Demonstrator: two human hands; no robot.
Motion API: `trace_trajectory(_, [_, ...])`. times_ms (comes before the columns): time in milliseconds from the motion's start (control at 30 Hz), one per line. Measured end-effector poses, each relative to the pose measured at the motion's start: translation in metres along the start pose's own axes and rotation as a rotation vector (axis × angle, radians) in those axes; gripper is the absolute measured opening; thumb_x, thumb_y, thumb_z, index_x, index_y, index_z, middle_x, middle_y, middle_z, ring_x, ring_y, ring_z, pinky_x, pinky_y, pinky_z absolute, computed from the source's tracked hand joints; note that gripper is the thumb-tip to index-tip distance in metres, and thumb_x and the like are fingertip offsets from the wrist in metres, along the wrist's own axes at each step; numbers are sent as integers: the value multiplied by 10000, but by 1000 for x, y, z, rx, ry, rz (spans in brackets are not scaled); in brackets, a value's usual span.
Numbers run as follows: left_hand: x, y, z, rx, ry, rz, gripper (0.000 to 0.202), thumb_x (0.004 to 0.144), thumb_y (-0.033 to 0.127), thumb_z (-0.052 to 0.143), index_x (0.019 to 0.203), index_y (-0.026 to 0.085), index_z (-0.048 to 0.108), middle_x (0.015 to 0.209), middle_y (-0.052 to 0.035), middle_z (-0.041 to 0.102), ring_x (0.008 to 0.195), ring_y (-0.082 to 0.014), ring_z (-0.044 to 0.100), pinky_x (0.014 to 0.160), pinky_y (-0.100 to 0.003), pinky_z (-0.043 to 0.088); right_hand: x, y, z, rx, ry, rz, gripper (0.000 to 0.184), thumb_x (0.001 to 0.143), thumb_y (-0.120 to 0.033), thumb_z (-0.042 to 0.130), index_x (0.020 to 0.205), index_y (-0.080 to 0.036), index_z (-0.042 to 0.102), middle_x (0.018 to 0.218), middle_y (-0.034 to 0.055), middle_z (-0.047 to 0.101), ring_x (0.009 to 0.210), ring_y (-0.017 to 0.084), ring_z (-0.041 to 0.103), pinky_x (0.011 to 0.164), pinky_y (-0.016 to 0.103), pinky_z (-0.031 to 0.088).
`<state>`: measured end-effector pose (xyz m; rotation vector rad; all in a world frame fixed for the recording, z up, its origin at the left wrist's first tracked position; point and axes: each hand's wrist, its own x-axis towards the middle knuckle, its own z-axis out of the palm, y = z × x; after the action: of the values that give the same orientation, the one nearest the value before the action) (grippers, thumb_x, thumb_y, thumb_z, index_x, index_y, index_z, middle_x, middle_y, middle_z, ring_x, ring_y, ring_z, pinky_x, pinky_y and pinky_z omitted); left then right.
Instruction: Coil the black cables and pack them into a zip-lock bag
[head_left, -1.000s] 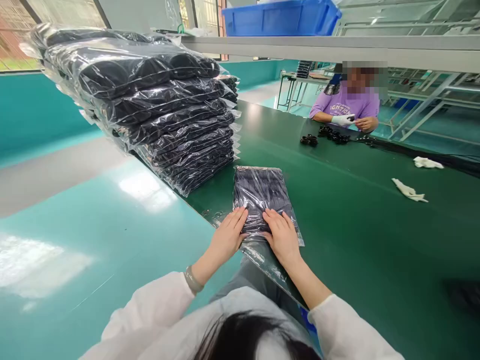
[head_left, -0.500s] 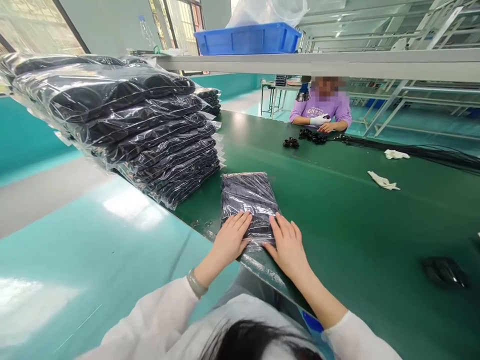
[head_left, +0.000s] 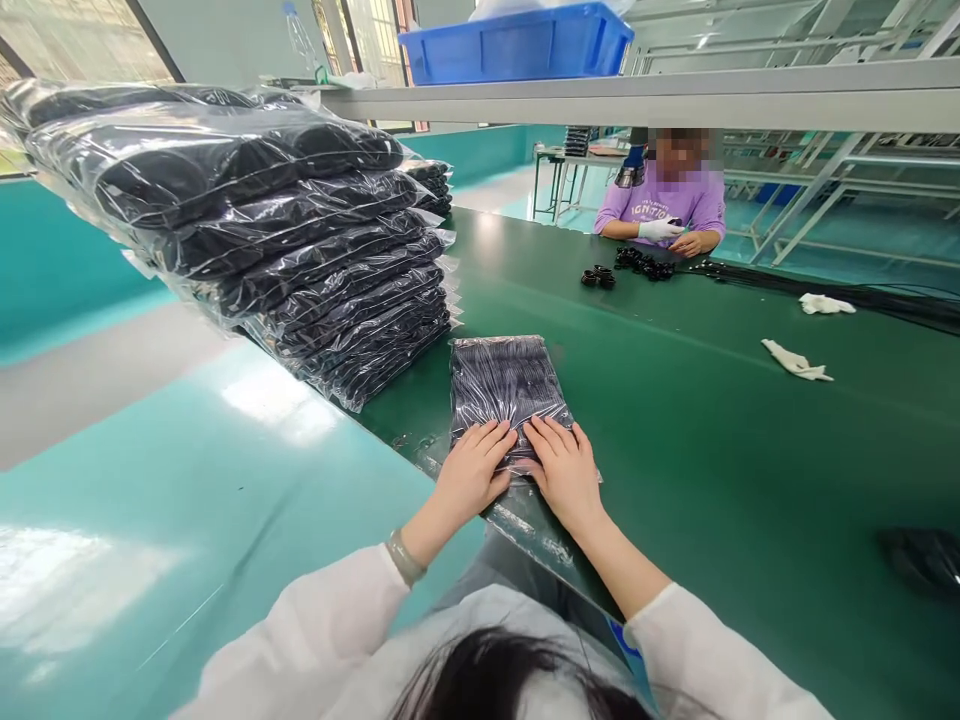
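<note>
A clear plastic bag packed with dark ribbed items point(head_left: 510, 375) lies flat near the green table's front edge. My left hand point(head_left: 474, 465) rests on the near left part of the bag, its fingers stretched out flat. Close beside it, my right hand point(head_left: 564, 470) presses on the near right part, fingers extended. The film creases outward from the fingertips. Both hands partly hide the bag's near end. To the left rises a leaning stack of similar plastic bags point(head_left: 300, 240) with black contents.
A person in a purple top point(head_left: 664, 200) sits across the green table point(head_left: 675, 430), near small black parts point(head_left: 643, 264) and long black cords point(head_left: 862, 290). White gloves point(head_left: 796, 360) lie at right. A dark object point(head_left: 926, 560) sits at the right edge. Overhead, a shelf point(head_left: 525, 104) carries a blue bin point(head_left: 517, 48).
My right hand has moved left across the bag, closer to my left hand, and the film now creases around the fingers. The view has shifted slightly.
</note>
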<state>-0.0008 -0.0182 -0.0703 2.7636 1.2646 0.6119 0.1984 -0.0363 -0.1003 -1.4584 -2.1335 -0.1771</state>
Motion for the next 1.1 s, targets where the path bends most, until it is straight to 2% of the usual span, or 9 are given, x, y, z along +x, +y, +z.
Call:
trace_trajectory(200, [1, 6, -2, 62, 0, -12, 563, 889, 243, 582, 1439, 146, 512, 1503, -141, 516, 1401, -306, 456, 1181, -499, 344, 8, -1, 2, 131, 40, 96, 437, 956, -384, 619, 1348, -196, 575, 1406, 115, 608, 1323, 258, 523, 1125, 482, 305])
trace_trajectory(333, [7, 15, -4, 134, 5, -46, 680, 896, 396, 634, 1510, 197, 420, 1432, -153, 560, 1308, -335, 515, 1114, -526, 381, 0, 23, -12, 90, -13, 109, 741, 879, -440, 691, 1512, -219, 376, 1519, 145, 474, 1380, 289, 449, 1120, 505, 305])
trace_trajectory(400, [12, 19, -4, 192, -1, -65, 685, 902, 400, 637, 1521, 223, 404, 1378, -156, 585, 1244, -341, 546, 1050, -524, 419, -9, 38, -18, 31, -5, 177, 801, 864, -462, 702, 1527, -196, 340, 1476, 170, 501, 1323, 323, 483, 1065, 498, 353])
trace_trajectory(500, [16, 23, -3, 253, 4, -83, 583, 919, 341, 614, 1476, 237, 475, 1349, -161, 591, 1206, -343, 555, 1003, -521, 434, -22, 55, -19, -17, -33, 229, 569, 935, -431, 623, 1409, -149, 485, 1194, 155, 662, 1067, 306, 604, 926, 443, 423])
trace_trajectory(600, [18, 28, -1, 257, 39, -110, 514, 928, 292, 579, 1433, 211, 527, 1331, -175, 595, 1197, -351, 554, 1002, -534, 431, -27, 57, -18, -21, -47, 229, 340, 1006, -377, 516, 1252, -155, 597, 1035, 114, 698, 933, 265, 624, 869, 408, 422])
trace_trajectory(700, [25, 35, 4, 240, 64, -146, 560, 858, 294, 642, 1393, 160, 546, 1358, -206, 568, 1237, -382, 532, 1030, -560, 421, -25, 51, -17, -37, -15, 244, 448, 1000, -434, 524, 1337, -139, 547, 1090, 138, 691, 976, 281, 614, 882, 417, 410])
trace_trajectory(800, [37, 42, 13, 209, 63, -119, 681, 819, 279, 661, 1444, 105, 456, 1487, -232, 475, 1355, -387, 467, 1094, -545, 398, -18, 43, -15, -56, 2, 231, 574, 976, -465, 565, 1424, -120, 468, 1132, 156, 684, 1006, 295, 609, 892, 423, 409])
trace_trajectory(900, [49, 41, 22, 187, 6, -79, 669, 855, 202, 606, 1481, 99, 397, 1504, -222, 486, 1388, -349, 471, 1120, -513, 402, -14, 40, -13, -67, -9, 226, 567, 980, -408, 574, 1446, -114, 438, 1103, 149, 696, 968, 288, 622, 869, 414, 415])
trace_trajectory(1100, [51, 25, 21, 131, -66, -12, 558, 863, 201, 623, 1405, 112, 521, 1462, -194, 549, 1355, -320, 528, 1131, -492, 424, -6, 35, -20, -61, -76, 281, 475, 964, -291, 611, 1385, -110, 486, 1061, 143, 708, 948, 298, 626, 835, 417, 403])
